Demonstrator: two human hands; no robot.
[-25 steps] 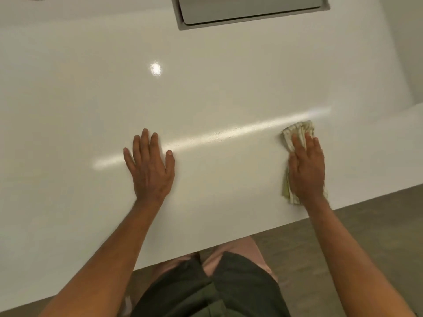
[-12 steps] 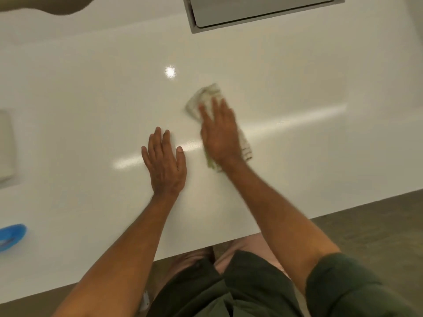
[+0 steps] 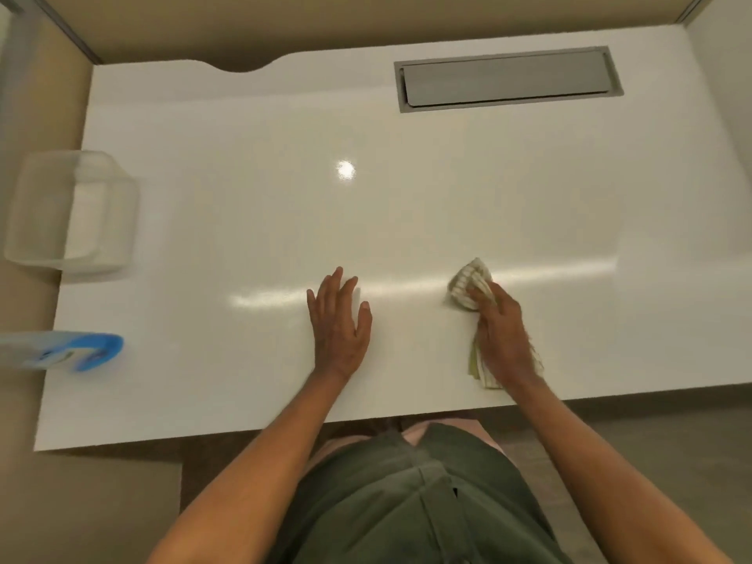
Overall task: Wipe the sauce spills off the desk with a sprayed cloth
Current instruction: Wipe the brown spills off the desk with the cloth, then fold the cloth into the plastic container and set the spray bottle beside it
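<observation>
both palms down on desk (image 3: 407,197): left hand (image 3: 339,325) flat, empty; right hand (image 3: 502,337) pressing cloth (image 3: 464,284).

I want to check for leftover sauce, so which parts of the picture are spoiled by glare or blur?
Head view: a round light spot and a long bright streak glare on the desk; the bottle and clear container at left are blurred; the cloth is fairly sharp.

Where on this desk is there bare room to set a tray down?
The widest free patch lies between the grey cable hatch and the two hands. Another runs right of the cloth. The left edge is crowded by the clear container and the blue spray bottle.
</observation>
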